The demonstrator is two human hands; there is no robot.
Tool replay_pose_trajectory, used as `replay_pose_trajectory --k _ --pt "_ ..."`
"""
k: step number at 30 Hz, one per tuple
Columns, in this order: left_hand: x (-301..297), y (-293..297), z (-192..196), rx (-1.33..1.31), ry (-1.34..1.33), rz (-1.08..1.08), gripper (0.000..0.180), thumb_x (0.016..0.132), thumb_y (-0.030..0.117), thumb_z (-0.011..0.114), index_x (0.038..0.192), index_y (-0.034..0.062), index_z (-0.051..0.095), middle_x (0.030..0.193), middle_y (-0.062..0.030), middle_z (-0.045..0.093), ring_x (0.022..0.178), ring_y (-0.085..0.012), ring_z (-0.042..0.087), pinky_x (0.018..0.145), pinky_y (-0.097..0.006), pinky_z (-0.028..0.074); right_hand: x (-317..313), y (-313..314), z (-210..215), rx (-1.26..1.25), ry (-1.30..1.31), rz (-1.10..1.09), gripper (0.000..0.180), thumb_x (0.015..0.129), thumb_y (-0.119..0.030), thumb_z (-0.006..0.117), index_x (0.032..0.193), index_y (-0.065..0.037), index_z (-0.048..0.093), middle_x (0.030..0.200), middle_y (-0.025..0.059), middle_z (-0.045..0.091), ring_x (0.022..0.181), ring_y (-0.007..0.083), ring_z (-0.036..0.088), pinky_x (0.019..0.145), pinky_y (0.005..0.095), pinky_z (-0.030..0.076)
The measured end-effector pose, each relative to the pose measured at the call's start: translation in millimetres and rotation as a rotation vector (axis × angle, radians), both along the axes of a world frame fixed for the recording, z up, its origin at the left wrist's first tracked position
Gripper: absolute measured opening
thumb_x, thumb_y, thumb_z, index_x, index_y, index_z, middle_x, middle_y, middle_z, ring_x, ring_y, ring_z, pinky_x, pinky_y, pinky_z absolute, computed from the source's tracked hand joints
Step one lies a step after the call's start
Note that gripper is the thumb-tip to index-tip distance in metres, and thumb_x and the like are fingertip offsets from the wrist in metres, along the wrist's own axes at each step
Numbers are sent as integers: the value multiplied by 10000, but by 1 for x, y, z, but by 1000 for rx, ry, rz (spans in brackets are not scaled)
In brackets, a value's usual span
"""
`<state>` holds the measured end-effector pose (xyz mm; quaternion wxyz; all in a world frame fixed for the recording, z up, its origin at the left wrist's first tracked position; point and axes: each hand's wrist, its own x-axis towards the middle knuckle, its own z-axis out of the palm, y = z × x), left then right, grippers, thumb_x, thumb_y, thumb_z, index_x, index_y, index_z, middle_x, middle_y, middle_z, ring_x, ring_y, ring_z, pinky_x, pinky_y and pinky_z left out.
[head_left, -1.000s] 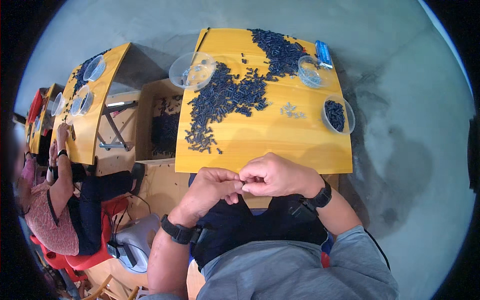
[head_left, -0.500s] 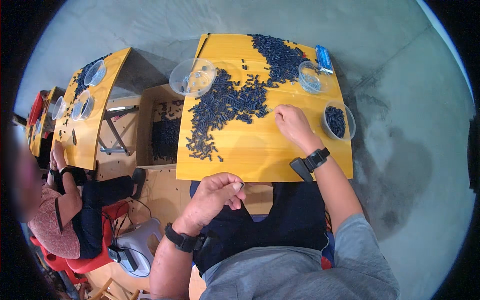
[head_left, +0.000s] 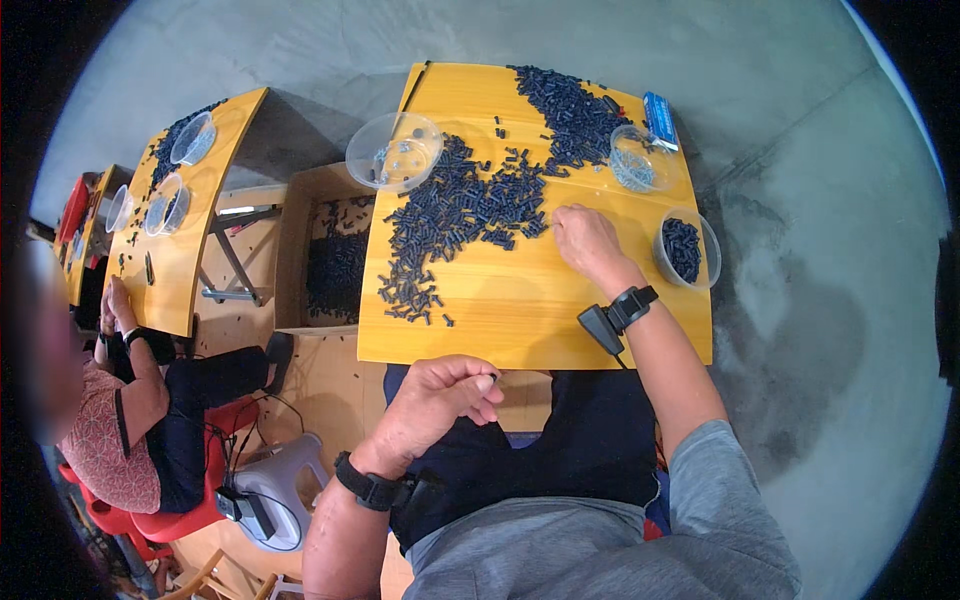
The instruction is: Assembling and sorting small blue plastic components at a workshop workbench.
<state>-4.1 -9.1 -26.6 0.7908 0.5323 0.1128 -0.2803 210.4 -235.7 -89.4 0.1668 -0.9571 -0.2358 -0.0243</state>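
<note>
My left hand [head_left: 445,395] is raised just off the table's near edge, above my lap. Between its thumb and forefinger it pinches a small black piece [head_left: 494,378], mostly covered by the fingers. My right hand [head_left: 592,245] is over the yellow table [head_left: 500,320], just right of a spread pile of small black cylindrical parts [head_left: 465,205]. Its fingers are curled together and pointing down; whatever they may hold is hidden. To the right of that hand, a clear round tub [head_left: 714,255] contains more black parts [head_left: 681,250].
Small metal pieces lie in a clear tub [head_left: 393,152] at back left and another tub [head_left: 632,168] at back right. Another black pile [head_left: 572,115] and a blue box [head_left: 659,121] are at the far edge. A cardboard box [head_left: 290,262] and a seated person [head_left: 110,430] are left.
The table has shifted slightly rightward in the picture. Both hands keep nearly the same places; the right hand's fingers have turned a little toward the tabletop.
</note>
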Motion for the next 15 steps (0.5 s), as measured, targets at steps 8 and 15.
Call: replay_pose_trajectory --k 8,15 --pt "0 0 1 76 -27 56 141 931 109 533 1004 15 608 835 -77 660 660 -128 620 610 -240 511 -10 -3 5 96 23 -14 165 839 -109 492 774 22 569 802 238 604 750 412 591 676 493 463" --pt "0 0 -1 80 -46 124 126 919 105 552 986 14 608 824 -73 658 648 -118 612 601 -234 503 -18 -10 0 337 164 -1 82 821 -72 530 793 4 545 761 208 599 716 384 585 627 441 454"
